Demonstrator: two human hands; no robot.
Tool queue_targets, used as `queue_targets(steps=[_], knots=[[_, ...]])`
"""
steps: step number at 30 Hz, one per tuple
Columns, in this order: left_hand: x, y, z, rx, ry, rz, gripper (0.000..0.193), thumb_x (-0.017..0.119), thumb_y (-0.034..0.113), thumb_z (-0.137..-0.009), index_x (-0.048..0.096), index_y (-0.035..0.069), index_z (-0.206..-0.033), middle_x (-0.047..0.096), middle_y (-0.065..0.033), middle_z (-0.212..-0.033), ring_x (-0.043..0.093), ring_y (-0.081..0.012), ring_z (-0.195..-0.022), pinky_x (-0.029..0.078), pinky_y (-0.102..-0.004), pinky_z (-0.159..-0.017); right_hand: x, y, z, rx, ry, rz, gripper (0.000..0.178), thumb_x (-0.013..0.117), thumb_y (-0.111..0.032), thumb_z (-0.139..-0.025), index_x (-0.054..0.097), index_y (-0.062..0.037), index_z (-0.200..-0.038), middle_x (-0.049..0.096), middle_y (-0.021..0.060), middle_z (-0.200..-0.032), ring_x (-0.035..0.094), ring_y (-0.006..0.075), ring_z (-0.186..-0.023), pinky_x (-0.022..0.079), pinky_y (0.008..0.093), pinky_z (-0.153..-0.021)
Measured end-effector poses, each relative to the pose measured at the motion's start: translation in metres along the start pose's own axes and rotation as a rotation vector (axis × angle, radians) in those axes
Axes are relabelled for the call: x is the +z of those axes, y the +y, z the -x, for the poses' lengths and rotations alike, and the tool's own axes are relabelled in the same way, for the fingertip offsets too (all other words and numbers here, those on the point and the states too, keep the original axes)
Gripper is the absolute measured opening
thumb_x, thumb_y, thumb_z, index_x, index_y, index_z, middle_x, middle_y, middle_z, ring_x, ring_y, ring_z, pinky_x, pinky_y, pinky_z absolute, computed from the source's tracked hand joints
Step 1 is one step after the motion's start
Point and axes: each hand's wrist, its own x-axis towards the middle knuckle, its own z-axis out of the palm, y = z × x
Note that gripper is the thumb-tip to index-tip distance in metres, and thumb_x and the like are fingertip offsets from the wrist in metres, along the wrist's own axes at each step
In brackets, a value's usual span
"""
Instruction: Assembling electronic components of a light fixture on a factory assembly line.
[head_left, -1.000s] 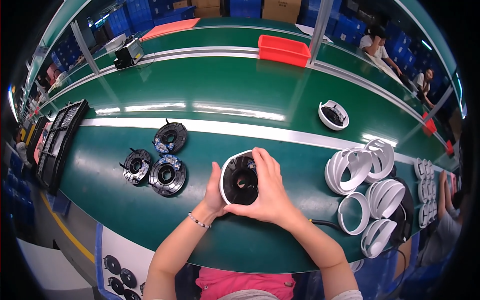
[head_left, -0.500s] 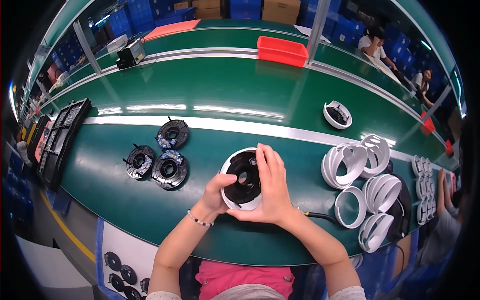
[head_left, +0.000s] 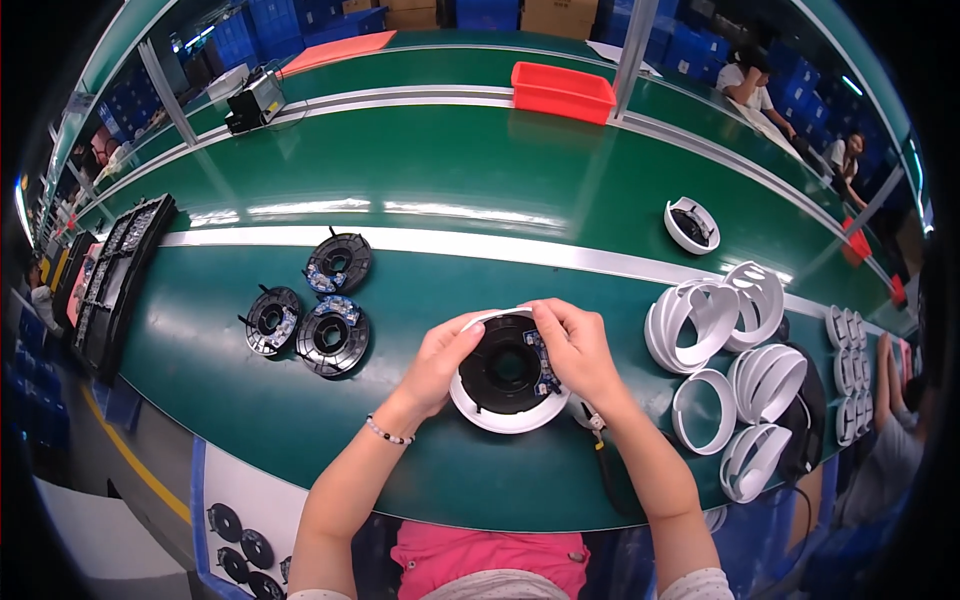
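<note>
Between my two hands sits a round white plastic housing (head_left: pixel 512 422) with a black disc part (head_left: pixel 490 372) inside it. The disc has a centre hole and a blue circuit board along its right side. My left hand (head_left: pixel 440 362) grips the housing's left rim, thumb over the edge. My right hand (head_left: pixel 578 352) holds the upper right rim, its thumb near the circuit board; the fingers beneath are partly hidden. Beside my right wrist, a pair of pliers (head_left: pixel 598 440) with yellow and black handles lies on the green bench.
Three black discs with circuit boards (head_left: pixel 333 338) lie to the left. Several white rings (head_left: pixel 704 412) are stacked at right. On the conveyor (head_left: pixel 440 160) beyond is another white housing with a black insert (head_left: pixel 692 226). A red bin (head_left: pixel 563 92) stands at the far side.
The housing has turned between my hands, and its circuit board now shows at the right. Both hands have shifted toward its upper rim. The pliers have come into fuller view.
</note>
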Motion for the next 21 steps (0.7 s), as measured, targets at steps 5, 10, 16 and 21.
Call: queue_targets(steps=[5, 10, 16, 21], knots=[[-0.002, -0.006, -0.002, 0.012, 0.183, -0.133, 0.028, 0.042, 0.019, -0.089, 0.054, -0.004, -0.102, 0.059, -0.0068, -0.095, 0.054, -0.0096, -0.085, 0.043, -0.0222, -0.076, 0.008, 0.003, -0.002, -0.047, 0.060, 0.138, 0.023, 0.051, -0.019, -0.082, 0.061, 0.0021, -0.081, 0.059, 0.0157, -0.064, 0.059, 0.0217, -0.057, 0.044, 0.0296, -0.054], [-0.001, -0.011, -0.002, 0.047, 0.245, -0.156, 0.027, 0.042, 0.018, -0.089, 0.056, -0.004, -0.098, 0.060, -0.0059, -0.090, 0.054, -0.0082, -0.082, 0.044, -0.0207, -0.073, 0.010, 0.009, -0.006, -0.001, 0.039, 0.104, 0.023, 0.053, -0.019, -0.081, 0.061, 0.0028, -0.080, 0.061, 0.0154, -0.067, 0.060, 0.0228, -0.060, 0.045, 0.0292, -0.056], [-0.007, -0.016, -0.002, 0.087, 0.211, -0.233, 0.031, 0.043, 0.020, -0.089, 0.053, -0.005, -0.103, 0.059, -0.0100, -0.095, 0.056, -0.0121, -0.085, 0.044, -0.0239, -0.076, 0.010, 0.016, -0.007, 0.099, -0.009, -0.036, 0.026, 0.054, -0.021, -0.081, 0.061, 0.0038, -0.081, 0.063, 0.0123, -0.069, 0.059, 0.0147, -0.064, 0.045, 0.0262, -0.059], [-0.003, -0.013, 0.000, 0.091, 0.251, -0.060, 0.026, 0.049, 0.013, -0.085, 0.053, -0.006, -0.102, 0.060, -0.0097, -0.090, 0.056, -0.0099, -0.080, 0.045, -0.0219, -0.071, 0.008, 0.009, -0.006, 0.068, 0.040, -0.104, 0.024, 0.056, -0.020, -0.080, 0.062, 0.0040, -0.078, 0.062, 0.0120, -0.066, 0.058, 0.0117, -0.060, 0.044, 0.0238, -0.055]])
